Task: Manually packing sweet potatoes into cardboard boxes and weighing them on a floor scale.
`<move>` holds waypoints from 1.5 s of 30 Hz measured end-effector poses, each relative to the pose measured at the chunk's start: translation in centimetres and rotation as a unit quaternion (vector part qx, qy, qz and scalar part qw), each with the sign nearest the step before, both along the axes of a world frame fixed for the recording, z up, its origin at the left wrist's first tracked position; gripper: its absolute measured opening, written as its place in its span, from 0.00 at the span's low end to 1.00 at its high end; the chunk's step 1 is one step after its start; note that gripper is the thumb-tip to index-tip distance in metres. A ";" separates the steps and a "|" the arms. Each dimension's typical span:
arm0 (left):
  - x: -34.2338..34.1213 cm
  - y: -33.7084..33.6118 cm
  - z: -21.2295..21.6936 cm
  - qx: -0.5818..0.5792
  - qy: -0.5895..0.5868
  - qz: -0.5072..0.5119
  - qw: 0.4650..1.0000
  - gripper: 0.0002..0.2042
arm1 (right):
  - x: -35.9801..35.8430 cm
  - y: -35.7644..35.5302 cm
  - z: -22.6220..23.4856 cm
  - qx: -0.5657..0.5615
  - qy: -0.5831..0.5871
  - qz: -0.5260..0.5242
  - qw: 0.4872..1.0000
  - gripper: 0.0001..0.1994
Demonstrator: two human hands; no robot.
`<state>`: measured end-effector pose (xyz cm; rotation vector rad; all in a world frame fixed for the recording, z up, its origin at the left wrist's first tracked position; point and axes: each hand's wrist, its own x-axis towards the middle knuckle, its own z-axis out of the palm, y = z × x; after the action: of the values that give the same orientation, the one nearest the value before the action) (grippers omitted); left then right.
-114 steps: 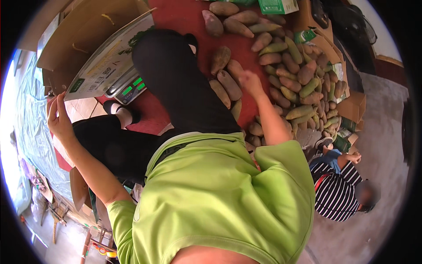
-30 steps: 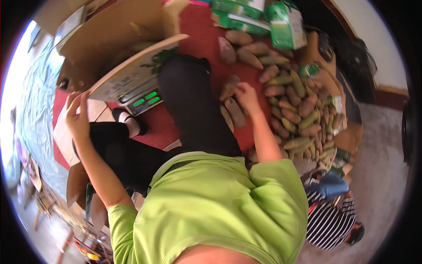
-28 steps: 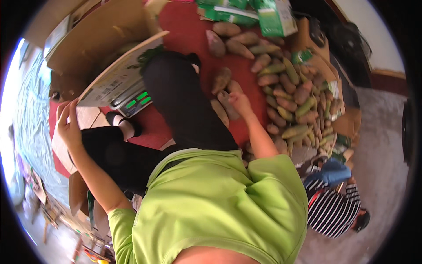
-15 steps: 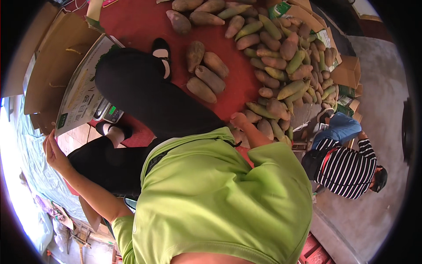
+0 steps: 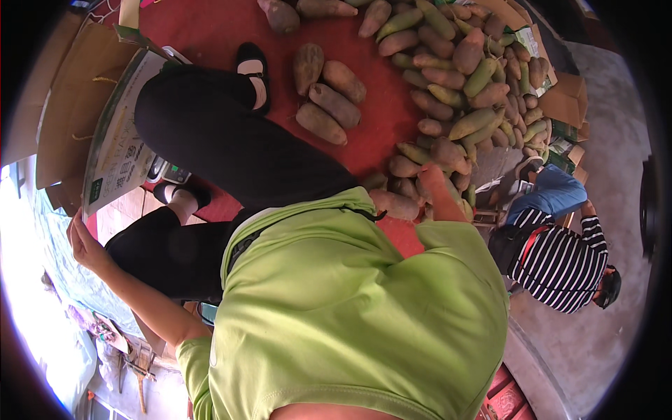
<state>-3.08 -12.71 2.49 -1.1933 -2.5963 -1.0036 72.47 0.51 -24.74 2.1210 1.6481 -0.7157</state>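
Observation:
My left hand (image 5: 85,241) is at the lower corner of an upright cardboard box (image 5: 115,143) with a white printed side, its fingers pinched at the edge. On the right, my right hand (image 5: 434,183) reaches into the near edge of a large pile of thick, oblong root vegetables (image 5: 483,91), some green and some reddish brown. Its fingers point down among them and are mostly hidden, so their grip does not show. A pale reddish root vegetable (image 5: 394,204) lies just left of that hand. Several more root vegetables (image 5: 334,105) lie grouped on the red floor covering (image 5: 381,140).
A digital scale (image 5: 175,173) sits beside the box, partly behind my leg. A person in a striped top (image 5: 560,262) is at the right, beyond the pile. Open cartons (image 5: 563,98) stand along the pile's far right side. More root vegetables (image 5: 325,8) lie at the far edge.
My right hand has moved right and farther onto the pile's edge, uncovering the pale reddish root vegetable beside it. My left hand stays at the box corner. The whole view has shifted slightly.

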 end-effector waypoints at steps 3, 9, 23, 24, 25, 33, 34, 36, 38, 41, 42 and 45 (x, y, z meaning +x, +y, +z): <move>0.2 0.6 -0.6 0.003 -0.009 0.007 1.000 0.12 | -1.1 -2.5 -2.3 -0.058 0.006 0.091 0.994 0.15; -0.2 0.7 -0.5 0.003 -0.008 0.016 1.000 0.12 | -8.4 -4.6 -3.7 -0.163 0.052 0.068 0.983 0.24; 0.3 -0.4 0.9 0.038 -0.035 0.003 0.999 0.08 | -13.7 -3.2 -6.5 -0.237 0.024 0.006 0.971 0.39; 0.6 0.1 0.7 0.045 -0.051 0.010 0.998 0.08 | -13.0 -3.1 -6.6 -0.227 0.024 0.015 0.973 0.41; 1.0 0.6 0.5 0.049 -0.067 0.017 0.996 0.08 | -12.4 -3.2 -6.9 -0.220 0.023 0.023 0.975 0.44; 2.2 1.4 1.7 0.042 -0.024 0.018 0.999 0.08 | -9.6 -3.9 -5.6 -0.176 0.077 0.103 0.976 0.32; 1.8 1.0 1.4 0.055 -0.029 0.012 0.998 0.08 | -7.3 -4.7 -4.7 -0.170 0.087 0.106 0.976 0.32; 1.8 1.1 1.4 0.061 -0.019 0.008 0.998 0.07 | -5.0 -4.9 -3.9 -0.162 0.106 0.109 0.975 0.31; 1.9 1.5 1.2 0.068 -0.016 0.010 0.997 0.07 | -6.1 -3.4 -2.8 -0.153 0.120 0.105 0.975 0.30; 1.9 1.6 1.3 0.064 -0.005 0.000 0.998 0.07 | -8.0 -1.2 -1.8 -0.138 0.142 0.098 0.975 0.28; 1.8 1.7 1.3 0.066 -0.005 -0.007 0.998 0.06 | -8.8 -0.6 -1.5 -0.132 0.150 0.094 0.975 0.28; 1.7 1.4 1.8 0.047 -0.005 -0.015 0.999 0.07 | -11.2 0.8 -0.6 -0.114 0.175 0.084 0.974 0.27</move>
<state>-1.35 -11.32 4.33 -1.2101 -2.5143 -1.1269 61.25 1.27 -25.30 1.7444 1.7912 -1.2144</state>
